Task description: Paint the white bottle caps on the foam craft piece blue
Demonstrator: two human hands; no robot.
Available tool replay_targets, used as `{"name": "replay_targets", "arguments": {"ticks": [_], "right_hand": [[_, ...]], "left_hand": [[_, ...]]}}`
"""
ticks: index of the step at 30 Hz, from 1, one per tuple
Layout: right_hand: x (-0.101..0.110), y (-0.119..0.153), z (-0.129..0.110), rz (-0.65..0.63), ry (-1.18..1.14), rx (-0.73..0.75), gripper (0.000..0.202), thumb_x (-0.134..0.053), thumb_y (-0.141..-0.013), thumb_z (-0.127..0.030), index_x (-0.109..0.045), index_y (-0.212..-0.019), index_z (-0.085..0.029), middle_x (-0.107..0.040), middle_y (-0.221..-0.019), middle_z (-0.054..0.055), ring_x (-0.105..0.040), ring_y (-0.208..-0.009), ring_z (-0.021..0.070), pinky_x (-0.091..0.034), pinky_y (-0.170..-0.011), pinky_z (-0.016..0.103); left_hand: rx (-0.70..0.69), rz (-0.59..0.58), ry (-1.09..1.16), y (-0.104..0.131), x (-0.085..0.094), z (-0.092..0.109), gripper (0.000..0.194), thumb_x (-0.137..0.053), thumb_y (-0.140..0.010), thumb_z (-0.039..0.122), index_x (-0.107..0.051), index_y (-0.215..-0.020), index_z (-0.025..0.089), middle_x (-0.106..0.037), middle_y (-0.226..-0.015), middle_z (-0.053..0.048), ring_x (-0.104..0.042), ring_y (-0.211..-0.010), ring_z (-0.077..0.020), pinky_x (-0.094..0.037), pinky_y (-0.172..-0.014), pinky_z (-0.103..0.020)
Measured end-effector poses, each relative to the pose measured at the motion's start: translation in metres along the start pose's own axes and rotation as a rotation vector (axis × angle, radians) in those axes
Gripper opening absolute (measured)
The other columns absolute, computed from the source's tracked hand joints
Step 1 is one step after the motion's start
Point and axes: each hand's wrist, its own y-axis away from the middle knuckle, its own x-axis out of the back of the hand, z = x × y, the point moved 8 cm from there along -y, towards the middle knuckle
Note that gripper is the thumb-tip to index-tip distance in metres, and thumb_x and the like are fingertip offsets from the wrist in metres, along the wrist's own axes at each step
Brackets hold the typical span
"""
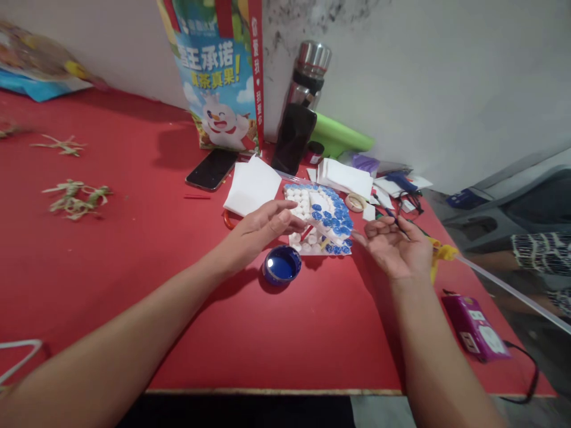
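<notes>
Between two hands [255, 233], one craftwork [329, 215]

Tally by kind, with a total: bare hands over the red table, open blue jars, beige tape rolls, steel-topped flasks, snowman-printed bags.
Bare hands: 2 (left hand, right hand)
Open blue jar: 1
Beige tape roll: 1
Steel-topped flask: 1
Snowman-printed bag: 1
Total: 6

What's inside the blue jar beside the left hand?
The jar holds what looks like glossy blue paint, with a bright reflection; the jar's bottom is covered.
</notes>
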Motion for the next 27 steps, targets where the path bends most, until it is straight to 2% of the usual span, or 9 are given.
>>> {"name": "replay_targets", "arguments": {"ticks": [3,7,10,13,15,17,21,24,27], "right_hand": [[-0.002,0.002,0.000,0.025,0.002,0.005,0.014,-0.074,-0.084,-0.016,-0.061,-0.081,-0.022,-0.071,-0.073,-0.008,-0.071,-0.068,0.0139,-0.052,-0.116,0.073],[-0.003,0.002,-0.001,0.030,-0.022,0.001,0.018,-0.076,-0.082,-0.015,-0.060,-0.081,-0.022,-0.070,-0.074,-0.008,-0.071,-0.068,0.0132,-0.055,-0.116,0.069],[-0.004,0.002,-0.005,0.012,-0.064,0.022,0.017,-0.074,-0.085,-0.015,-0.059,-0.081,-0.023,-0.070,-0.074,-0.007,-0.070,-0.067,0.0129,-0.062,-0.111,0.061],[-0.006,0.004,-0.013,0.014,-0.104,0.070,0.015,-0.068,-0.091,-0.016,-0.059,-0.081,-0.023,-0.070,-0.072,-0.006,-0.066,-0.062,0.0111,-0.070,-0.095,0.046],[-0.010,0.006,-0.018,-0.002,-0.122,0.103,0.015,-0.064,-0.095,-0.018,-0.060,-0.082,-0.023,-0.067,-0.068,-0.007,-0.063,-0.059,0.0102,-0.071,-0.082,0.037],[-0.017,0.008,-0.021,-0.059,-0.131,0.119,0.014,-0.062,-0.098,-0.020,-0.061,-0.084,-0.023,-0.063,-0.064,-0.008,-0.061,-0.056,0.0099,-0.069,-0.074,0.032],[-0.028,0.011,-0.020,-0.156,-0.138,0.096,0.017,-0.065,-0.098,-0.024,-0.059,-0.082,-0.024,-0.056,-0.058,-0.010,-0.060,-0.054,0.0096,-0.064,-0.066,0.027],[-0.029,0.010,-0.020,-0.173,-0.160,0.074,0.030,-0.064,-0.100,-0.024,-0.049,-0.074,-0.025,-0.047,-0.052,-0.011,-0.053,-0.048,0.0088,-0.061,-0.060,0.024],[-0.031,0.009,-0.019,-0.206,-0.161,0.058,0.044,-0.064,-0.101,-0.024,-0.033,-0.070,-0.025,-0.035,-0.048,-0.012,-0.046,-0.044,0.0085,-0.057,-0.054,0.022]], "left_hand": [[-0.019,0.028,-0.015,-0.004,0.012,0.000,0.068,-0.068,-0.100,0.071,-0.061,-0.146,0.021,-0.077,-0.137,-0.018,-0.069,-0.135,-0.0388,-0.051,-0.116,-0.058],[-0.013,0.064,-0.034,-0.008,0.019,-0.002,0.063,-0.063,-0.104,0.067,-0.061,-0.144,0.019,-0.077,-0.135,-0.019,-0.072,-0.129,-0.0377,-0.055,-0.112,-0.056],[-0.027,0.075,-0.098,-0.006,0.023,0.003,0.065,-0.065,-0.102,0.068,-0.062,-0.145,0.020,-0.078,-0.126,-0.018,-0.075,-0.116,-0.0348,-0.061,-0.102,-0.053],[-0.006,0.004,-0.286,-0.005,0.027,0.008,0.063,-0.079,-0.092,0.064,-0.068,-0.139,0.023,-0.079,-0.117,-0.013,-0.076,-0.099,-0.0314,-0.065,-0.086,-0.048],[0.017,-0.070,-0.462,-0.004,0.031,0.010,0.055,-0.088,-0.085,0.059,-0.075,-0.125,0.023,-0.079,-0.109,-0.011,-0.075,-0.095,-0.0317,-0.064,-0.087,-0.049],[0.009,-0.111,-0.585,-0.003,0.038,0.013,0.055,-0.094,-0.078,0.058,-0.078,-0.118,0.024,-0.079,-0.111,-0.010,-0.075,-0.099,-0.0339,-0.063,-0.091,-0.051],[-0.018,-0.128,-0.658,0.004,0.047,0.018,0.064,-0.098,-0.068,0.064,-0.078,-0.116,0.026,-0.077,-0.117,-0.010,-0.074,-0.104,-0.0352,-0.062,-0.091,-0.047],[-0.163,-0.092,-0.761,0.012,0.045,0.025,0.070,-0.100,-0.064,0.067,-0.075,-0.114,0.026,-0.076,-0.120,-0.009,-0.071,-0.110,-0.0355,-0.059,-0.095,-0.043],[-0.238,-0.093,-0.860,0.017,0.041,0.021,0.077,-0.100,-0.063,0.073,-0.071,-0.116,0.025,-0.076,-0.120,-0.010,-0.071,-0.109,-0.0355,-0.057,-0.096,-0.042]]}}
